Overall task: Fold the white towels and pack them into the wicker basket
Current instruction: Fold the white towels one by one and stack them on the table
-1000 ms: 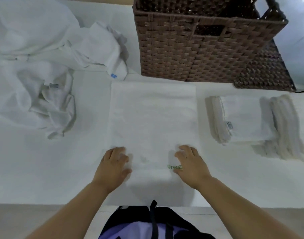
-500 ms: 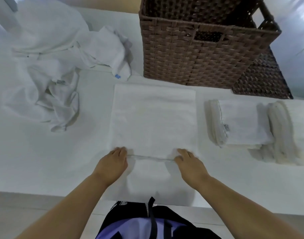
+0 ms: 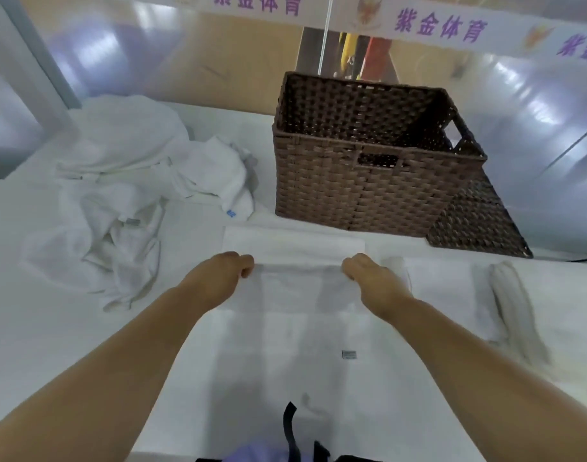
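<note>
A white towel lies flat on the white table in front of me, its near part folded over toward the far edge. My left hand pinches the left corner of the folded-over edge, and my right hand pinches the right corner. That lifted edge stretches between the two hands, a little short of the towel's far edge. The brown wicker basket stands just beyond the towel and looks empty inside. Folded white towels lie stacked to the right of my right hand.
A heap of crumpled white towels fills the table's left side. The basket's flat wicker lid lies beside the basket at the right. Glass panels and a banner stand behind the table. The table's near edge is by my body.
Both hands have taken the towel's near edge and carried it away from me over the rest of the towel. My head has lifted, so the basket's inside and the back wall now show.
</note>
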